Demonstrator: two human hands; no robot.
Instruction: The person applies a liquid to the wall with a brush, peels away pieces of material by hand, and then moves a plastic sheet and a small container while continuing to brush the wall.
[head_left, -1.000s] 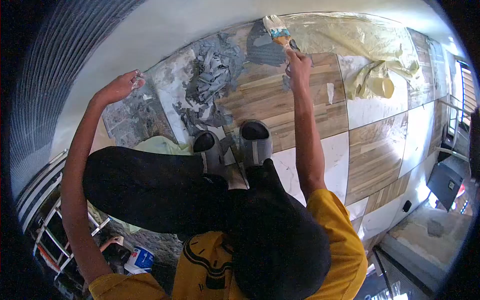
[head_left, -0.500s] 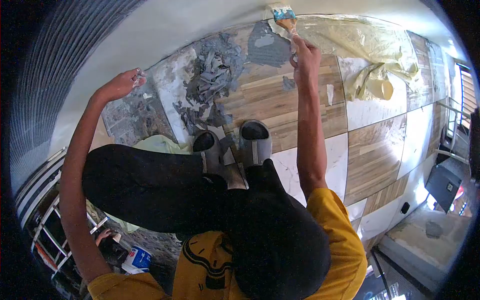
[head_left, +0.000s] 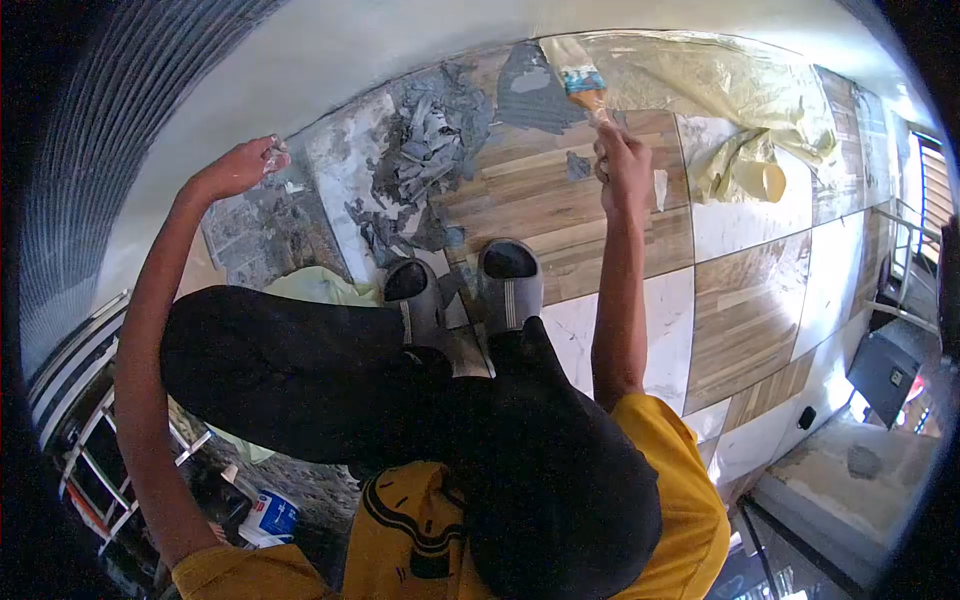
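My right hand point(head_left: 624, 168) is wrapped round the wooden handle of a paintbrush point(head_left: 586, 92). Its pale, blue-smeared bristles point toward the foot of the white wall point(head_left: 420, 38), over the edge of a yellowish plastic sheet point(head_left: 690, 75). Left of the brush, a grey patch point(head_left: 535, 92) covers part of the wood-look floor point(head_left: 535, 165). My left hand point(head_left: 240, 168) hovers near the wall at the left, fingers curled and whitish at the tips; I cannot tell what, if anything, they hold. Between the hands lies a heap of grey peeled scraps point(head_left: 428, 135).
My grey slippers point(head_left: 512, 290) are on the floor below the scraps. A crumpled fold of plastic point(head_left: 750, 175) lies at right. Corrugated grey panelling point(head_left: 130, 130) rises at far left. A blue-and-white container point(head_left: 270, 518) and a metal ladder-like frame point(head_left: 100, 465) are at lower left.
My right hand has drawn the paintbrush back from the wall, down and slightly right. My left hand has barely moved.
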